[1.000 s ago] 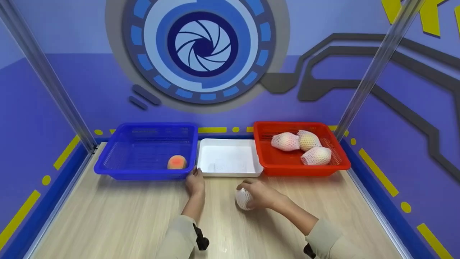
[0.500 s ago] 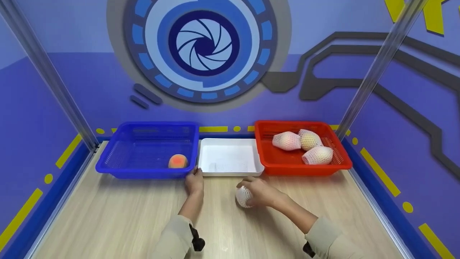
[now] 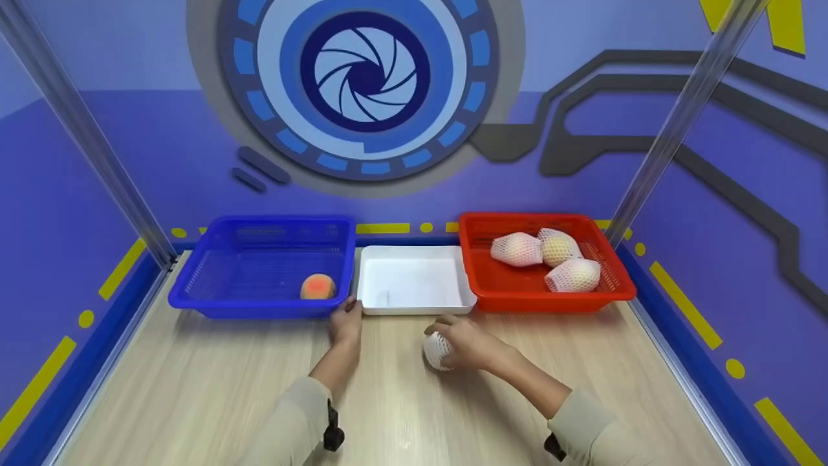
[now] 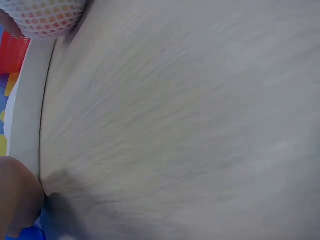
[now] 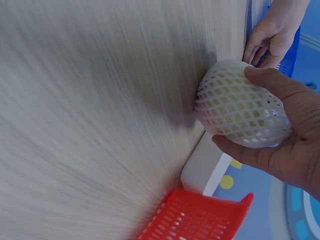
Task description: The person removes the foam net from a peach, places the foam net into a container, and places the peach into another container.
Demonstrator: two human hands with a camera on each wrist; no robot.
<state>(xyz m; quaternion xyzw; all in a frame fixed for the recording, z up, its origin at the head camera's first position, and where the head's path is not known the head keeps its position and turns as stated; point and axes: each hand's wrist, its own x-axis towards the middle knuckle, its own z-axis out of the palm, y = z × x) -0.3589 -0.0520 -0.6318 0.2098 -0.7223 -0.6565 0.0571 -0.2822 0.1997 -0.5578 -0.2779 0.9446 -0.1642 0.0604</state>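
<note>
White foam netting wraps the fruit (image 5: 235, 110) in the right hand (image 3: 469, 344), pinched between thumb and curled fingers. It's just in front of the white tray (image 3: 417, 311), on the table (image 3: 388, 414) or barely off it, can't tell which. Left hand (image 3: 346, 323) is up at the corner where the tray meets the blue basket (image 3: 252, 310); can't tell if it's gripping an edge.

Step in hand looks like holding the wrapped fruit; the next move probably calls for a gentle squeeze and enough lift to clear a rim. Tray and both baskets sit side by side, so tight edges up front, easier room toward the person. Red basket (image 3: 550, 302) has three netted fruits (image 3: 574, 276); a bare peach (image 3: 317, 287) sits in the blue one's front right corner.
</note>
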